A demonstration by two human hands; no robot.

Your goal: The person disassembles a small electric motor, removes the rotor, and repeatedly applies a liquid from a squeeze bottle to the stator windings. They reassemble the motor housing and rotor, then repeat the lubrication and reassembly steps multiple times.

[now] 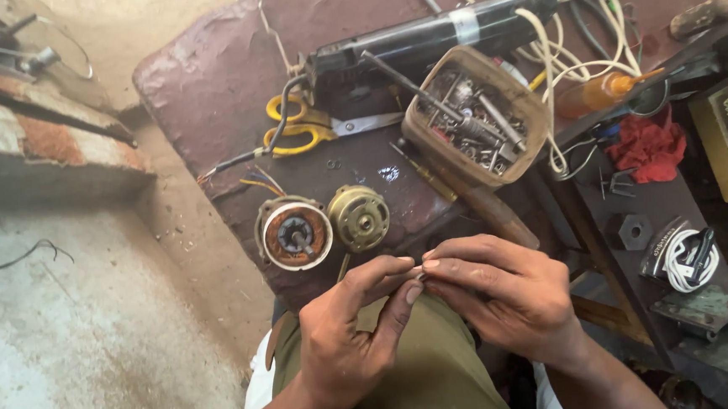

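On the dark red surface, from left to right: yellow-handled scissors toward the middle, an open motor stator with copper windings and a brass-coloured motor cap side by side at the near edge, then a tan tray of screws and metal parts near the right edge, with white cables behind it. Nothing lies between these and the hands, which meet just past the near edge over the lap. Left hand and right hand have fingertips pressed together, pinching a tiny part, too small to identify.
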